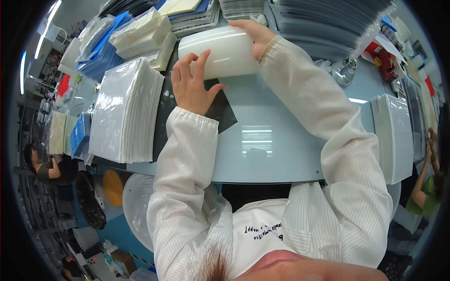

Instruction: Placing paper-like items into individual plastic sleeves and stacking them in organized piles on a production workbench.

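Note:
A wide roll of translucent white film (225, 51) lies crosswise at the far middle of the glass-topped table (267, 112). My right hand (255, 35) grips its right end, the fingers reaching over the far side and the palm against the end. At the near left part of the roll is my left hand (193, 82), fingers spread and thumb pointing right; its fingertips overlap the roll, though whether they press on it I cannot tell. Under the left wrist lies a black mat (225, 114).
A tall stack of white plastic-wrapped sheets (124, 110) stands left, another white stack (393, 138) right. Dark sheets (323, 28) are piled behind my right arm. A metal pump bottle (344, 71) and a red tool (382, 61) sit far right. Other people are at both sides.

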